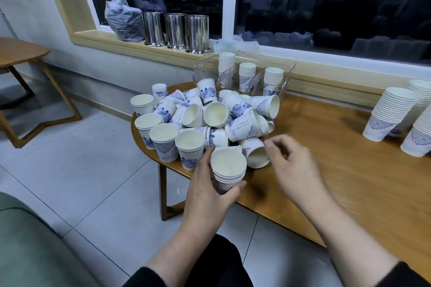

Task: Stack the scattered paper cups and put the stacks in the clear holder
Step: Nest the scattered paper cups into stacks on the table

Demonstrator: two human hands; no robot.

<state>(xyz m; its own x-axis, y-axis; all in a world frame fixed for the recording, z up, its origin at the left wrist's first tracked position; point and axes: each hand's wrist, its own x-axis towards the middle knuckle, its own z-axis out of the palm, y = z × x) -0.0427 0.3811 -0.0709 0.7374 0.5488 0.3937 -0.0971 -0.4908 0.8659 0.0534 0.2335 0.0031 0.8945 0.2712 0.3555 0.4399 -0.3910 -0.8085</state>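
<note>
Wooden and warm-toned, the counter [338, 170] runs along under a dark window, and the person sits at its near rounded end with both hands out over it.

Nearest is the left hand [210, 184], its fingers and thumb wrapped round a short stack of paper cups [228, 168], held upright with the open mouth facing up, just at the counter's edge. Beside it, a little to the right and apart from the stack, the right hand [291, 165] hovers with fingers loosely bent and nothing in them; it is slightly blurred, so I cannot say how the fingertips sit.

What the next pick seems to turn on is the tipped cup [255, 155] lying on its side just between the two hands. Its mouth points toward the person and down, its base away into the heap, so its long axis runs roughly near to far. The right hand is the nearer one, almost touching its rim.

Behind that lies the heap of scattered cups [205, 114], some upright, some toppled. Farther still, against the sill, stands the clear holder [288, 77] with three short stacks in it. Well off to the right are tall loose stacks [394, 112].
</note>
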